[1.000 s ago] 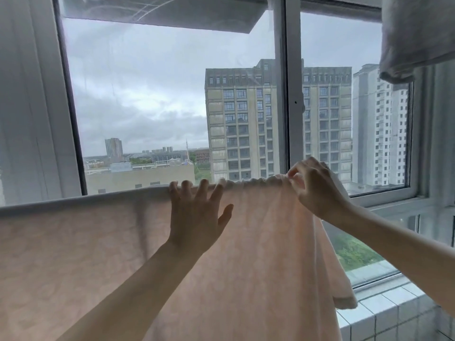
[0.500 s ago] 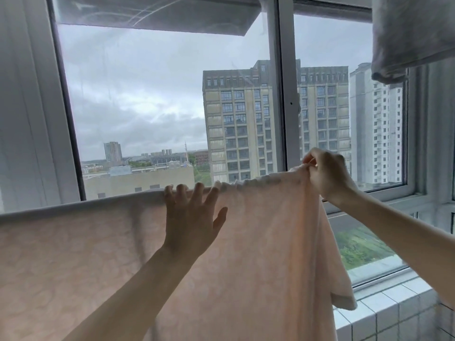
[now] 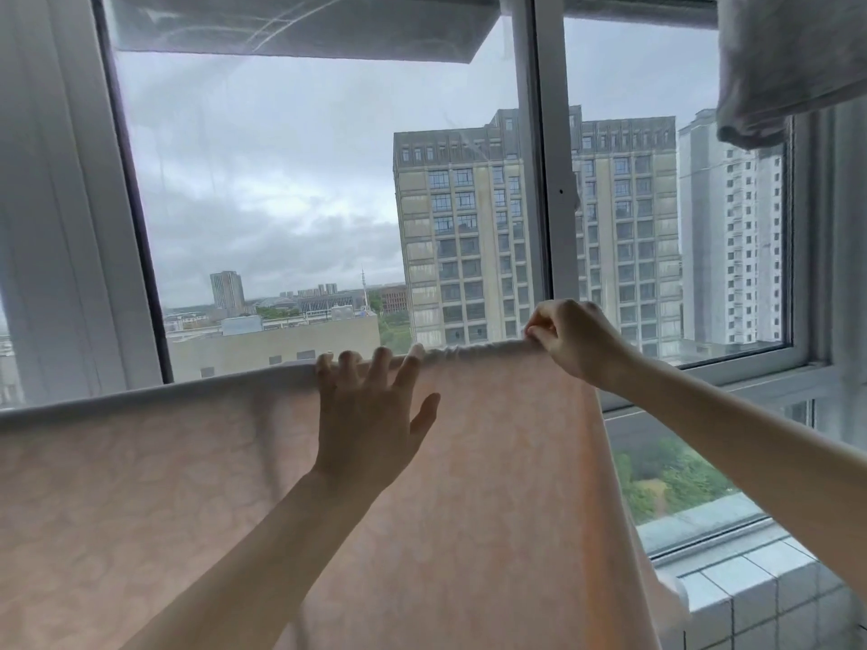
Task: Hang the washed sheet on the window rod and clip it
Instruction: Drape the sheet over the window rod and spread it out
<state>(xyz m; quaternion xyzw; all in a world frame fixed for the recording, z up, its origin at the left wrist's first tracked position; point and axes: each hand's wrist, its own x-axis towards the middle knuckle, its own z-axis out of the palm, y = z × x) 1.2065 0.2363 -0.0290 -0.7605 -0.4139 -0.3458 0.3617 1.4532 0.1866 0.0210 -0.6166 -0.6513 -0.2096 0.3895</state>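
Observation:
A pale pink patterned sheet (image 3: 140,509) hangs draped over a horizontal rod in front of the window; the rod itself is hidden under the fold. My left hand (image 3: 370,424) lies flat against the sheet with fingers spread, fingertips at the top fold. My right hand (image 3: 574,342) pinches the sheet's top edge near its right end. The sheet's right side edge drops down to the tiled ledge. No clip is in view.
A white window frame post (image 3: 546,180) stands behind the sheet. A grey cloth (image 3: 788,63) hangs at the top right. A white tiled ledge (image 3: 760,598) runs along the lower right. A white frame or wall (image 3: 51,204) fills the left side.
My right hand slid right along the top fold and now pinches the sheet's edge, which looks stretched flatter. My left hand stays pressed on the sheet.

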